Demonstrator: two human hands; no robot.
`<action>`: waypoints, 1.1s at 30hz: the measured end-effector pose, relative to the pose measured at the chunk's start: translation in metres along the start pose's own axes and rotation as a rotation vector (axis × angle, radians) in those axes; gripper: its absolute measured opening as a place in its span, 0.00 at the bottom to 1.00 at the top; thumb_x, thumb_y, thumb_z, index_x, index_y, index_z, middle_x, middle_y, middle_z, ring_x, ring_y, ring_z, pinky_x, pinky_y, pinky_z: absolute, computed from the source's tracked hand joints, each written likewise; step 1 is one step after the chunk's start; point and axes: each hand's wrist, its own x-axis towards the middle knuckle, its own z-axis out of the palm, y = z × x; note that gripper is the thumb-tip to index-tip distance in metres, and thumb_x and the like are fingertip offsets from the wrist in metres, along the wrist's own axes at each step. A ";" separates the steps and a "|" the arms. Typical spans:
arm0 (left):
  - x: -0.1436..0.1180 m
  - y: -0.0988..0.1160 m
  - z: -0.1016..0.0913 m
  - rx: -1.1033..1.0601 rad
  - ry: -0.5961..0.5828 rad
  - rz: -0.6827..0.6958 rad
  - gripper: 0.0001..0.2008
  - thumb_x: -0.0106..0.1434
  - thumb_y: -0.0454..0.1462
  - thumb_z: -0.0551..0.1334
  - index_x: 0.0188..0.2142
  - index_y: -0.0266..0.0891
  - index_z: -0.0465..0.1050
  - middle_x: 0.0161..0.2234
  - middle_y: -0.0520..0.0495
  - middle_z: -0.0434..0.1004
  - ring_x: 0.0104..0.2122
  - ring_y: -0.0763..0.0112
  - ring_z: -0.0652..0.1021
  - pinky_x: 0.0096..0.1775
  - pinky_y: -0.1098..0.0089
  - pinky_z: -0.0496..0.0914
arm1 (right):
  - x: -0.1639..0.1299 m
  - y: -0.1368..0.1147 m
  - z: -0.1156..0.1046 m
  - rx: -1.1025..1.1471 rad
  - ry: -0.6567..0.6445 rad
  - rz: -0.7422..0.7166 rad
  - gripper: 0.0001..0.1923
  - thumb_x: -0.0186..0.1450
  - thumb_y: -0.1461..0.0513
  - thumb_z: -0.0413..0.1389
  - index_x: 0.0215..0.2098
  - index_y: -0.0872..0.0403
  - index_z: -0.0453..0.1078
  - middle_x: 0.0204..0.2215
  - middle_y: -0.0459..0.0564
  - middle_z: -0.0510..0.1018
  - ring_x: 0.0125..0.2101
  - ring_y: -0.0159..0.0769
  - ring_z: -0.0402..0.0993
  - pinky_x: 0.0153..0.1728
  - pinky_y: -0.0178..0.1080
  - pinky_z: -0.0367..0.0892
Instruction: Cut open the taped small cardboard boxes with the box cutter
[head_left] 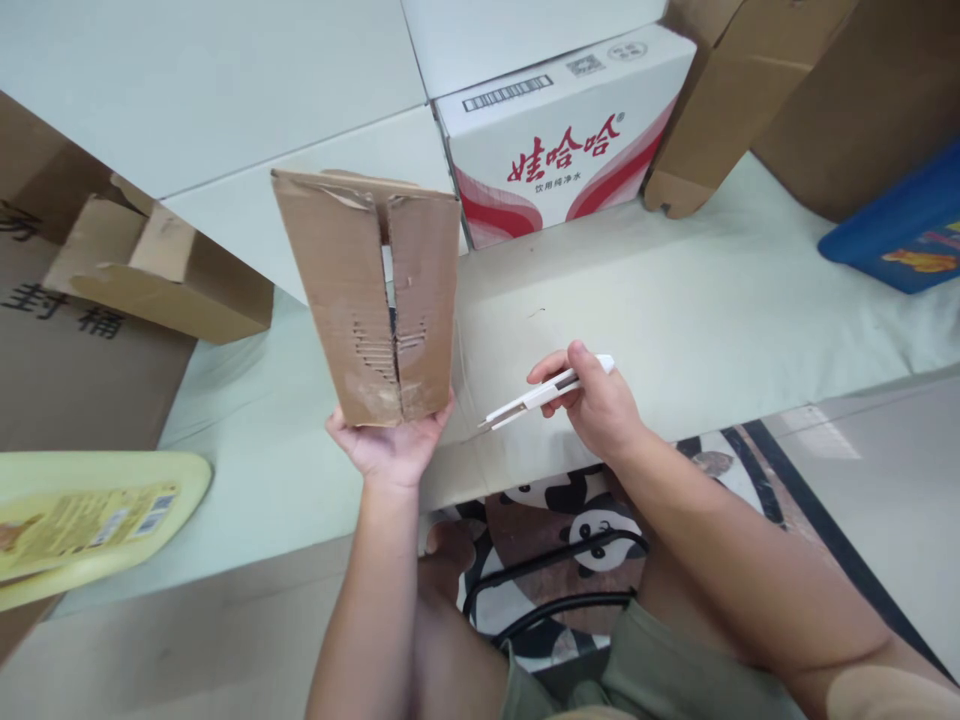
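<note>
Bare arms extend over a pale green cloth. The left hand grips the lower end of a cardboard box, its fingers partly hidden; the right hand closes round a slim white tool, its tip near the box, not touching. Behind, a white carton reads 娃哈哈 in red, 饮用纯净水 beneath; a brown carton at left shows 封桶. Print on the yellow bottle is too small.

A pale green cloth bears a white carton, a brown box and a blue container.
</note>
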 end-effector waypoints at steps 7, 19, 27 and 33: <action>-0.001 0.000 -0.001 0.014 -0.023 -0.007 0.32 0.45 0.57 0.71 0.49 0.48 0.79 0.57 0.40 0.79 0.55 0.42 0.77 0.45 0.51 0.79 | -0.001 -0.002 0.001 -0.017 -0.029 0.013 0.33 0.60 0.34 0.60 0.24 0.54 0.81 0.16 0.47 0.76 0.17 0.30 0.68 0.22 0.36 0.62; -0.001 0.000 -0.004 0.037 -0.033 0.009 0.30 0.46 0.57 0.71 0.48 0.52 0.79 0.53 0.43 0.82 0.50 0.44 0.80 0.40 0.53 0.78 | -0.001 -0.004 0.002 -0.057 -0.034 0.027 0.32 0.58 0.34 0.62 0.24 0.54 0.80 0.17 0.48 0.77 0.18 0.31 0.69 0.23 0.37 0.62; -0.002 0.001 -0.002 0.056 -0.017 0.014 0.32 0.43 0.57 0.73 0.47 0.50 0.80 0.53 0.42 0.82 0.48 0.46 0.81 0.39 0.53 0.80 | -0.002 -0.004 0.003 -0.079 -0.053 0.037 0.34 0.58 0.32 0.61 0.23 0.53 0.79 0.15 0.47 0.76 0.18 0.31 0.69 0.24 0.37 0.62; -0.003 0.002 -0.002 0.041 -0.007 0.014 0.32 0.45 0.57 0.72 0.48 0.50 0.79 0.52 0.42 0.82 0.49 0.44 0.81 0.40 0.52 0.80 | -0.002 -0.004 0.003 -0.071 -0.052 0.047 0.34 0.57 0.32 0.61 0.23 0.53 0.79 0.16 0.47 0.76 0.18 0.31 0.69 0.24 0.37 0.62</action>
